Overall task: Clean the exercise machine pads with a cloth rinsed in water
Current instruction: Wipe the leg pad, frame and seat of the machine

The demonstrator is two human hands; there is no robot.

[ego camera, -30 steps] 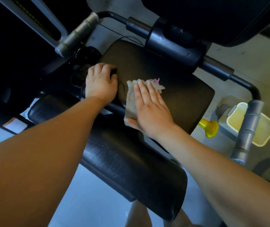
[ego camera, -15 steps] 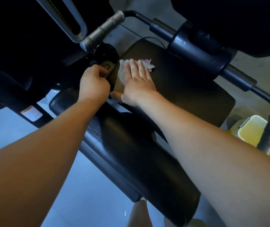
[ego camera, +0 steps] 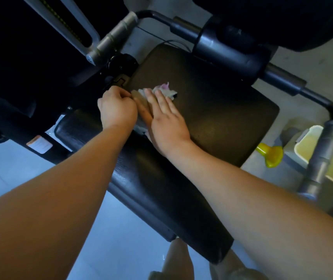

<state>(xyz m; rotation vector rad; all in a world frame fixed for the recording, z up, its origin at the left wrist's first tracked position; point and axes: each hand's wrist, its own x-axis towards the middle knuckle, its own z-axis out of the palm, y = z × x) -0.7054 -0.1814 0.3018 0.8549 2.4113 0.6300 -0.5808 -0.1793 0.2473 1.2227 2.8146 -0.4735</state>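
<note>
A pale cloth with a pink patch [ego camera: 165, 90] lies on the left part of the black seat pad [ego camera: 222, 118]. My right hand [ego camera: 165, 120] presses it flat with straight fingers, covering most of it. My left hand [ego camera: 117, 109] is curled at the pad's left edge beside a black bracket and seems to grip that edge. A second, long black pad [ego camera: 161, 199] runs diagonally below both forearms.
A cream basin [ego camera: 307, 152] stands on the floor at the right, partly behind a grey handle grip [ego camera: 321, 156]. A yellow knob [ego camera: 270, 156] sits beside it. Another grey handle [ego camera: 113, 37] and the dark machine frame [ego camera: 228, 47] lie beyond the pad.
My right hand slid the cloth to the pad's far left corner, then drew it back a little toward me. My left hand stayed at the pad's left edge.
</note>
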